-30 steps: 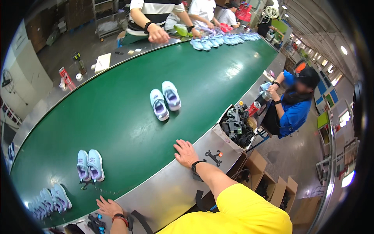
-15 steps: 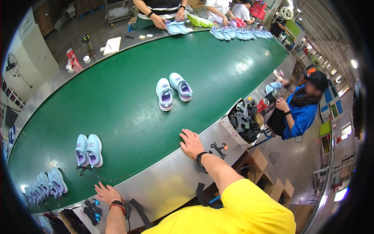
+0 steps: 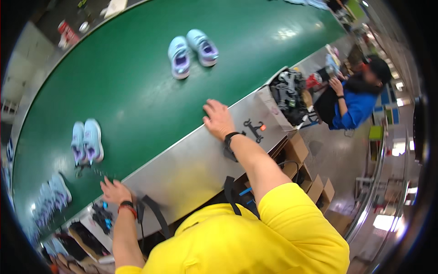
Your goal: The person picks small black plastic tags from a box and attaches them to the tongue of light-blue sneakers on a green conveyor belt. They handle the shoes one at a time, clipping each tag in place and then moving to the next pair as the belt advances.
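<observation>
My left hand rests at the belt's near edge, fingers spread, holding nothing. Farther right, my right hand lies open along the same edge, also bare. Just beyond the left hand stands a pair of light blue sneakers with lilac lining, a small black plastic shoe hanger lying at their heels. A second light blue pair sits mid-belt, past my right hand and touched by neither hand. Beside my right wrist, a black plastic hanger with an orange tag lies on the metal ledge.
The green belt curves away in front. More sneakers line up at far left. Black hangers lie left of my left wrist; a white box holds many more. A co-worker in blue stands at right, near open cartons.
The whole view has tipped downward, so the belt and shoes appear higher and the far co-workers have left the picture. Both hands remain open along the belt edge.
</observation>
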`<state>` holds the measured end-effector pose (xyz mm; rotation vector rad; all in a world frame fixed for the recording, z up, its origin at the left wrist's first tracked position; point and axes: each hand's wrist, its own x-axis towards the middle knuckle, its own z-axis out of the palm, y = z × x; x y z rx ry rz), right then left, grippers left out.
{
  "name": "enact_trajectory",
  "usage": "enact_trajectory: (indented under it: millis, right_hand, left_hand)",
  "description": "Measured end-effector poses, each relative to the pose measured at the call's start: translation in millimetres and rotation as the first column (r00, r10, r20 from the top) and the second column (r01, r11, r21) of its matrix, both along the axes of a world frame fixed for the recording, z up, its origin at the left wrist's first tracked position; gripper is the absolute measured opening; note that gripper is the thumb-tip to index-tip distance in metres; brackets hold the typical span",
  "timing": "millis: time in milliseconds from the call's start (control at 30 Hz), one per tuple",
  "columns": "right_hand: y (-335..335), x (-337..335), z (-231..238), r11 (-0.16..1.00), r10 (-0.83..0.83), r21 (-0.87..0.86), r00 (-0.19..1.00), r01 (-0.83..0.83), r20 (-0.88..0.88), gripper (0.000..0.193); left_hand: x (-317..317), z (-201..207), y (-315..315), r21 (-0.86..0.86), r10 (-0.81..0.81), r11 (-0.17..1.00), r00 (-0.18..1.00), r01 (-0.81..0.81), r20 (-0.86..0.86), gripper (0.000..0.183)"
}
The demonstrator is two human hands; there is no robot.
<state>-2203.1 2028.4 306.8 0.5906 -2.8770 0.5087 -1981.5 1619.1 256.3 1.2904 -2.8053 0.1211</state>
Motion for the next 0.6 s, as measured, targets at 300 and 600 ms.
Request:
enact_trajectory:
  millis: [300, 600]
  right_hand:
    - [-5.3, 7.3, 6.6, 0.995, -0.028, 0.1, 0.994, 0.017, 0.105, 0.041]
    - [9.0, -0.1, -18.3, 0.979, 0.003, 0.202, 0.998, -0.014, 0.058, 0.042]
  left_hand:
    - [-14.5, 16.7, 2.3, 0.112, 0.043, 0.993, 0.999, -0.039, -0.032, 0.053]
    - [-10.2, 22.0, 14.0, 0.141, 0.1, 0.986, 0.989, -0.085, -0.105, 0.052]
